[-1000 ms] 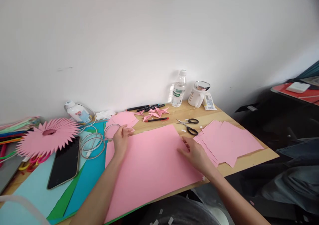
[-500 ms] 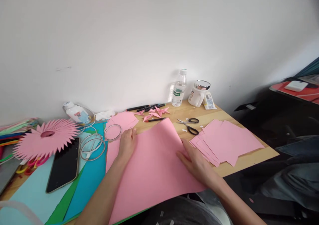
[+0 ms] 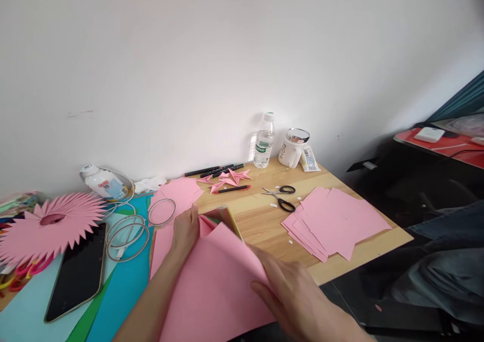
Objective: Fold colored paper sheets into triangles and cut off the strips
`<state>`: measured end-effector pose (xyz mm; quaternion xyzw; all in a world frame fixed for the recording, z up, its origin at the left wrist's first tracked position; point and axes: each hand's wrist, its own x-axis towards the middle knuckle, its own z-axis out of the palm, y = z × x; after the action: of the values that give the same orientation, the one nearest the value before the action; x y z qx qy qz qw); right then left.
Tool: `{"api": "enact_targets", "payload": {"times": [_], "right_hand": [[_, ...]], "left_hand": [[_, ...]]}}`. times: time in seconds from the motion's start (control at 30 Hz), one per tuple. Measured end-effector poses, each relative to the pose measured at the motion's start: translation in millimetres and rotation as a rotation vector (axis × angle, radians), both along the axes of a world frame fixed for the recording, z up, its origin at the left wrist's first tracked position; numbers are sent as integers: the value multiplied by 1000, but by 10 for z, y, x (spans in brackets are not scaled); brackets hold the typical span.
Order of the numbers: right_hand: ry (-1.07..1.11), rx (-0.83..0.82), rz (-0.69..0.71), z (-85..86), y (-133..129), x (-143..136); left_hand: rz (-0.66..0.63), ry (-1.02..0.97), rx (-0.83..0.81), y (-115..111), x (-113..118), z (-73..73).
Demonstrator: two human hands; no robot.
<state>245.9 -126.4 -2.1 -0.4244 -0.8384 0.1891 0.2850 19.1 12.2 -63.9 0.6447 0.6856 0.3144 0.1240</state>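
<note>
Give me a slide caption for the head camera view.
Right hand holds a curled pink sheet, left hand alongside, scissors on the table.

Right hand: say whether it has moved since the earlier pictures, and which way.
Yes. Judged against the scissors, the right hand has drawn back toward the person, with the pink paper in its grip.

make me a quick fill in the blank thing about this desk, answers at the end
1. The right hand holds a large sheet of paper coloured ____.
2. In the picture, the smartphone lies to the ____ of the left hand.
3. The scissors lie ____ rather than closed.
4. The mug is mainly ____ in colour.

Missing words: pink; left; open; white.
</note>
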Motion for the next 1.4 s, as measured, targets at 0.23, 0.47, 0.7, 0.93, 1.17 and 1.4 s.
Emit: {"api": "enact_targets", "payload": {"times": [0.23, 0.47, 0.7, 0.93, 1.17, 1.4], "right_hand": [[70, 40, -390, -207, 651, 617], [-359, -10, -531, -890, 853, 1134], [-312, 65, -602, -1003, 730, 1054], [-134, 83, -602, -812, 894, 1644], [-598, -78, -219, -541, 1251, 2354], [-733, -272, -7, -392, 1635, 2175]], "left_hand": [[34, 130, 20, -4, -45, 65], [25, 286, 31, 40, -79, 29], [25, 380, -7, 141, -16, -37], [-17, 406, 29, 242, 65, -54], [-70, 428, 154, 224, 92, -60], [-161, 464, 260, 187, 132, -100]]}}
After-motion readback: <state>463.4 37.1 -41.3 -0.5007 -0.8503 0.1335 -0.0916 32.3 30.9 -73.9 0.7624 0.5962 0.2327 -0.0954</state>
